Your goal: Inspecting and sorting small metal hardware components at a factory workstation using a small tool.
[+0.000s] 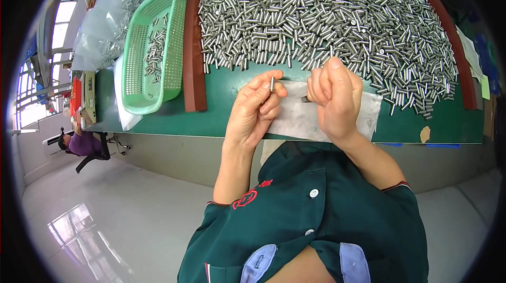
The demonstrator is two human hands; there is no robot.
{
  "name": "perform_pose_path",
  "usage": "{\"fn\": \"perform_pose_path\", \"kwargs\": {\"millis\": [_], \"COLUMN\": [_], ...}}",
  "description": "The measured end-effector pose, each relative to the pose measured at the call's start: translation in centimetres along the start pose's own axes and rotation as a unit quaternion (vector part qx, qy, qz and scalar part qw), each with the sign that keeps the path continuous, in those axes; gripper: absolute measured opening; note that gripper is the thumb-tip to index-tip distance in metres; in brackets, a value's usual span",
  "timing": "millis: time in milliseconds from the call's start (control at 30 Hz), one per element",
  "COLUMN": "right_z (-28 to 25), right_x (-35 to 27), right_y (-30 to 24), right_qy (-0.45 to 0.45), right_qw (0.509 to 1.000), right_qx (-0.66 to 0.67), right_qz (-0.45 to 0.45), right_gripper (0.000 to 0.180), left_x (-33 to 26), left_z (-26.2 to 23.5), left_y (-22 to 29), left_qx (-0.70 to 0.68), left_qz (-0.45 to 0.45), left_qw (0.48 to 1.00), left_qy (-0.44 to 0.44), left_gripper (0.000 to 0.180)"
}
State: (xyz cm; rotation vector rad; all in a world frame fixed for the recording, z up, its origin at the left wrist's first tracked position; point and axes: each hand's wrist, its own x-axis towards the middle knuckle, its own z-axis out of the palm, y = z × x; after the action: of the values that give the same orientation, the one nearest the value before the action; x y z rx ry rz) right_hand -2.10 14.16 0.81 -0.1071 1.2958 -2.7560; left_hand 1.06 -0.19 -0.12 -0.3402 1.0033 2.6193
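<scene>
- pinching a small metal pin (pixel 272 83) upright between thumb and forefinger, the left hand (pixel 256 111) hovers over the near edge of the green table (pixel 221 98), its other fingers curled in loosely below.
- the right hand (pixel 334 98) is closed into a loose fist just right of the left one, fingers narrow and folded in; a small dark tool tip (pixel 305 99) pokes out from its left side, pointing toward the left hand, and how it is gripped inside the fist cannot be told.
- the pin sits at the left fingertips, above a pale sheet (pixel 295 119) that lies flat on the table under both hands, and close to but apart from the tool tip.
- just beyond the hands, a big heap of silver pins (pixel 327 19) covers the far and right part of the table, its near edge almost reaching the right knuckles.
- a dark red strip (pixel 194 46) runs from far to near along the left side of the heap.
- left of the strip stands a light green basket (pixel 138 51) with holes in its walls and a few more pins inside.
- clear plastic bags (pixel 103 30) with pins lie at the far left, beyond the basket.
- a seated person in purple (pixel 81 143) is on the far left, down by the floor.
</scene>
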Motion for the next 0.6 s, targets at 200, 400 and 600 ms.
{"fn": "perform_pose_path", "kwargs": {"millis": [200, 400, 600], "right_z": [-0.1, -0.1, -0.3], "right_x": [-0.1, -0.2, -0.1], "right_y": [-0.1, -0.2, -0.4], "right_qy": [0.000, -0.002, 0.005], "right_qw": [1.000, 1.000, 1.000], "right_qx": [0.003, -0.004, -0.003], "right_qz": [0.003, 0.012, 0.019], "right_gripper": [0.039, 0.039, 0.038], "left_x": [0.3, 3.1, 5.5], "left_z": [0.1, 1.7, 1.9], "left_y": [0.6, 3.0, 4.0], "left_qx": [0.013, 0.543, 0.755], "left_qz": [0.059, 0.236, 0.233], "left_qw": [0.998, 0.790, 0.602], "left_qy": [0.000, 0.161, 0.114], "left_gripper": [0.022, 0.006, 0.010]}}
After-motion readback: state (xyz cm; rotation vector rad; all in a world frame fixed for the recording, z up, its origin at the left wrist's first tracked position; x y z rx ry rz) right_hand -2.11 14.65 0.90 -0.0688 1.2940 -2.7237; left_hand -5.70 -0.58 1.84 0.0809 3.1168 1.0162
